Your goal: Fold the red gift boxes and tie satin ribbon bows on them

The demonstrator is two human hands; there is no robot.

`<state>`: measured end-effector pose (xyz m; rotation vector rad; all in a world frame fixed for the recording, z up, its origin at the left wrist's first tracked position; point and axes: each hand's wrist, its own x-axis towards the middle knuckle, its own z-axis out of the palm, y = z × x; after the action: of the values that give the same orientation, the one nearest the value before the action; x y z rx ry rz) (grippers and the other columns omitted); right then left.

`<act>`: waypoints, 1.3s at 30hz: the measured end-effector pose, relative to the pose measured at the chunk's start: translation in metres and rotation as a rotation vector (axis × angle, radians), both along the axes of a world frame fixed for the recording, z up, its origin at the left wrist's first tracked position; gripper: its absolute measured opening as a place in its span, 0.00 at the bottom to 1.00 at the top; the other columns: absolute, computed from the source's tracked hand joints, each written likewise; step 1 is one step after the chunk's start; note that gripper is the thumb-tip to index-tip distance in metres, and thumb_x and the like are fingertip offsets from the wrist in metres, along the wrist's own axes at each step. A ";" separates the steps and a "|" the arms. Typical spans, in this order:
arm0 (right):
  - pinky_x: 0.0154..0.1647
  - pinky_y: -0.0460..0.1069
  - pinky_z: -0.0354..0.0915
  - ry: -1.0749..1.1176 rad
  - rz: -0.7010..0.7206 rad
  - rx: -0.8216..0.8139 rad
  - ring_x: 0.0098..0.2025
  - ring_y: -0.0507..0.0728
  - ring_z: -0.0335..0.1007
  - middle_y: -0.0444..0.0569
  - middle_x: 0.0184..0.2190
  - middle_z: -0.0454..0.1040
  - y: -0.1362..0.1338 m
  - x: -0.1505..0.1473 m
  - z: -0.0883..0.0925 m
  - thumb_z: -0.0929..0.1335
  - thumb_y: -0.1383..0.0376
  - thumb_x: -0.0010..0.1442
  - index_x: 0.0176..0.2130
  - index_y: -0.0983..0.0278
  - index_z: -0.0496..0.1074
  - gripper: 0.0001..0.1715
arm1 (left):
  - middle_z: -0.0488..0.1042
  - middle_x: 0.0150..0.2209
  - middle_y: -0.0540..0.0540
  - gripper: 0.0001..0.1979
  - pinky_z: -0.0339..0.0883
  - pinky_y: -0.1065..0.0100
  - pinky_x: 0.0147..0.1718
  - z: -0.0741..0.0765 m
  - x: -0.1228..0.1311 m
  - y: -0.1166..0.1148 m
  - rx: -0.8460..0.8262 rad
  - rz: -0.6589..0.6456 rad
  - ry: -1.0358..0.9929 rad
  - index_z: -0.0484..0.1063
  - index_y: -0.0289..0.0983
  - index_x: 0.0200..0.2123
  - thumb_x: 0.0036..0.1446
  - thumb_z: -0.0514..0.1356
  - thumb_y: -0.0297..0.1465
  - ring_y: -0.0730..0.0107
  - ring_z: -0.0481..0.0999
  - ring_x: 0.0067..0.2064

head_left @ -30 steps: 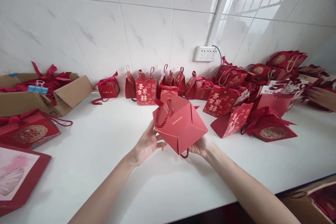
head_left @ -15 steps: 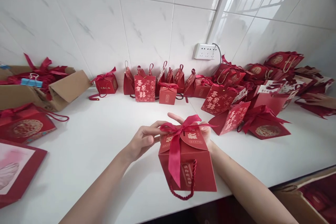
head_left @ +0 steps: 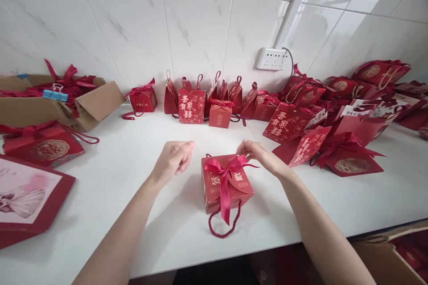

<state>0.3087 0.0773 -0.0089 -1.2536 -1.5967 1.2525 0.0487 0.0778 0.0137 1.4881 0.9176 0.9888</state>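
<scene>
A red gift box (head_left: 214, 189) sits on the white table in front of me. A pink-red ribbon bow (head_left: 225, 171) is tied on its top, one tail hanging over the front, and a twisted dark red cord handle (head_left: 224, 234) loops down onto the table. To the left of the box, apart from it, my left hand (head_left: 172, 161) is curled closed with nothing seen in it. Beside the box's far right corner, my right hand (head_left: 262, 156) has loosely bent fingers with a gap at the thumb. Whether its fingertips touch the bow's right end I cannot tell.
Several red gift boxes (head_left: 190, 106) line the tiled wall, under a white socket strip (head_left: 273, 59). More boxes (head_left: 357, 164) pile up at the right. At the left stand a cardboard carton (head_left: 100, 103) of ribbons and more boxes (head_left: 43, 149). Another carton (head_left: 377, 260) is at the lower right.
The ribboned box has been lowered onto the table. My left hand has come off it leftward and curled up; my right hand has drawn to its far right corner. The view shifted slightly.
</scene>
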 end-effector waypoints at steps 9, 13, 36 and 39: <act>0.27 0.46 0.55 -0.019 0.351 -0.050 0.23 0.49 0.57 0.41 0.20 0.62 -0.016 -0.006 0.018 0.66 0.49 0.56 0.24 0.65 0.66 0.22 | 0.77 0.23 0.46 0.18 0.58 0.73 0.15 0.014 0.013 -0.066 -0.374 -0.450 0.537 0.74 0.36 0.26 0.49 0.59 0.46 0.69 0.72 0.16; 0.23 0.45 0.50 0.108 0.275 -0.014 0.21 0.47 0.51 0.38 0.17 0.58 -0.018 -0.013 0.015 0.69 0.48 0.51 0.20 0.64 0.62 0.25 | 0.77 0.24 0.46 0.20 0.63 0.71 0.20 -0.003 0.030 -0.094 -0.324 -0.166 0.534 0.69 0.36 0.21 0.53 0.54 0.46 0.67 0.74 0.19; 0.24 0.49 0.65 0.815 -0.268 -0.102 0.17 0.49 0.53 0.37 0.14 0.52 -0.049 0.004 0.037 0.72 0.66 0.46 0.18 0.61 0.61 0.16 | 0.66 0.20 0.53 0.11 0.60 0.78 0.16 0.024 -0.047 -0.107 -0.226 0.507 -0.586 0.55 0.37 0.17 0.42 0.57 0.29 0.75 0.69 0.24; 0.28 0.50 0.68 0.791 -0.288 0.021 0.22 0.52 0.63 0.41 0.17 0.64 -0.051 0.003 0.065 0.71 0.65 0.47 0.21 0.61 0.65 0.11 | 0.74 0.30 0.48 0.14 0.70 0.70 0.33 0.051 -0.053 -0.096 -0.110 0.454 -0.664 0.52 0.37 0.14 0.43 0.57 0.29 0.67 0.74 0.38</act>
<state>0.3119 0.0264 0.0562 -0.7765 -0.8243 1.3066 -0.0046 -0.0180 0.0642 0.7694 0.8042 1.6060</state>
